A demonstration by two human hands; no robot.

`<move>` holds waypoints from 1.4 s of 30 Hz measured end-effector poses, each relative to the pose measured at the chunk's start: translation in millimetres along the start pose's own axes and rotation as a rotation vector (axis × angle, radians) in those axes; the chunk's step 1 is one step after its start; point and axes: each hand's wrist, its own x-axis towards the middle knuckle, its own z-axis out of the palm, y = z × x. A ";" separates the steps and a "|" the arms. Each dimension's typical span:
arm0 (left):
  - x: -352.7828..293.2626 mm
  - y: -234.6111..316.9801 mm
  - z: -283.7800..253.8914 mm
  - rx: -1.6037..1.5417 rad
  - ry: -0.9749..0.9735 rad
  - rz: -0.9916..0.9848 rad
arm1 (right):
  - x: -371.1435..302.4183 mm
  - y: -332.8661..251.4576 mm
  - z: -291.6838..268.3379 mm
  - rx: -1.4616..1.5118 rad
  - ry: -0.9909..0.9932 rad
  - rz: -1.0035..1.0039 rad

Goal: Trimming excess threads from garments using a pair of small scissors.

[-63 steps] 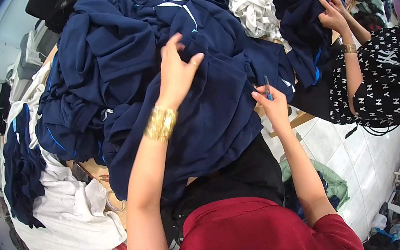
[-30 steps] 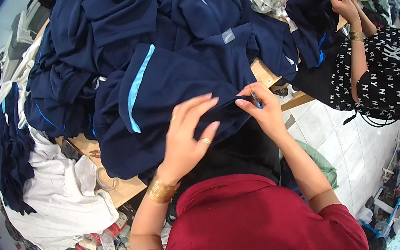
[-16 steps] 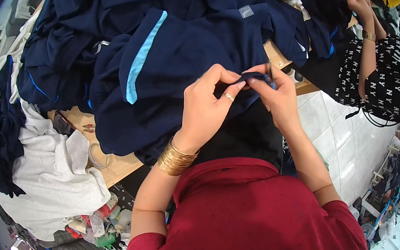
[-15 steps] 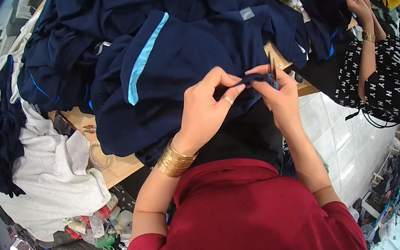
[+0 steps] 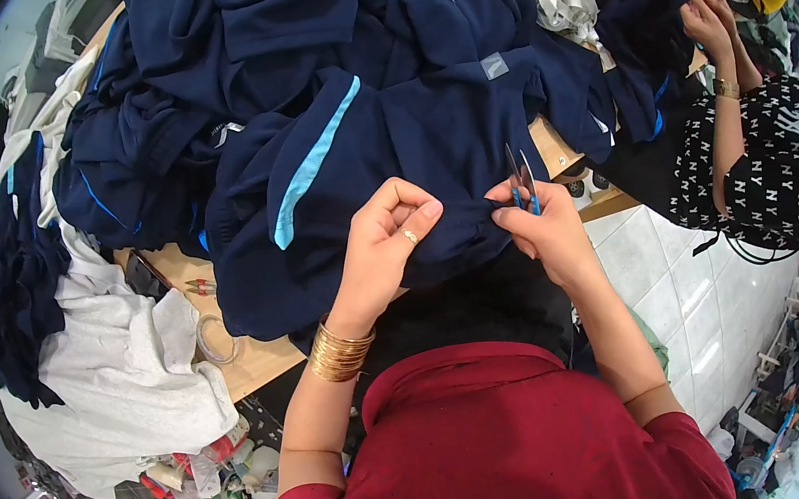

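Mid-frame, here's the navy garment [image 5: 437, 149], its pale-blue stripe [image 5: 320, 164] slanting left of centre. Left hand [image 5: 385, 251] over its lower edge: thumb and forefinger pressed together, contents impossible to tell. Just right of centre, the right hand [image 5: 553, 229] pinches the hem, blue-handled snips [image 5: 533, 200] tucked between its fingers, blades upward!

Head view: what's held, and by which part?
Right hand: blue-handled snips by the handles, plus the navy garment, pinched at its edge. Left hand: can't tell whether it grips fabric.
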 end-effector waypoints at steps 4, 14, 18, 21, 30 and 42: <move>0.5 3.1 -10.0 -0.042 0.031 0.021 | -1.4 -9.9 -6.4 0.418 -0.205 0.212; -1.4 17.1 -11.9 0.039 0.002 0.022 | -4.2 -11.0 -6.4 0.369 -0.197 0.173; 0.9 17.8 -2.7 0.570 0.169 0.443 | -4.0 -13.7 1.6 0.493 -0.133 0.179; -2.5 14.2 7.5 0.431 0.301 0.588 | -2.8 -18.9 5.3 0.537 -0.122 0.163; -25.4 2.5 22.6 0.590 0.243 0.637 | -5.0 -20.4 12.9 0.628 -0.080 0.152; -117.2 53.6 -116.7 -0.205 -0.165 0.431 | 5.0 0.9 -31.1 0.802 0.018 0.155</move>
